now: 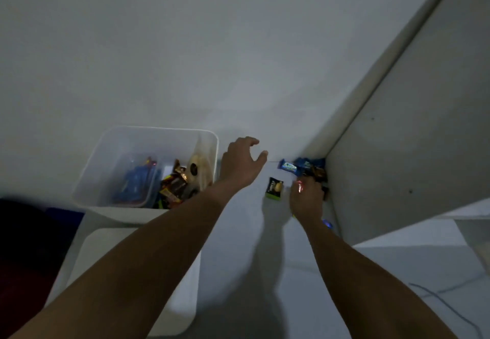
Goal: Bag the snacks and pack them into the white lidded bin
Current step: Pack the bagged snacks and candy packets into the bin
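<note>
while my left hand (242, 160) hovers with fingers spread wide beside the white bin (87, 179), i see my right hand (306, 200) pinching a red snack (299, 186) by the loose snacks (309, 165) at the wall (397, 153).

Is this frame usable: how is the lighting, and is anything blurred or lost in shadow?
Head view: the light is dim and bluish throughout. The right hand and the red snack it grips are motion-smeared. The left hand and white bin are fairly sharp. Soft arm shadows fall on the floor.
</note>
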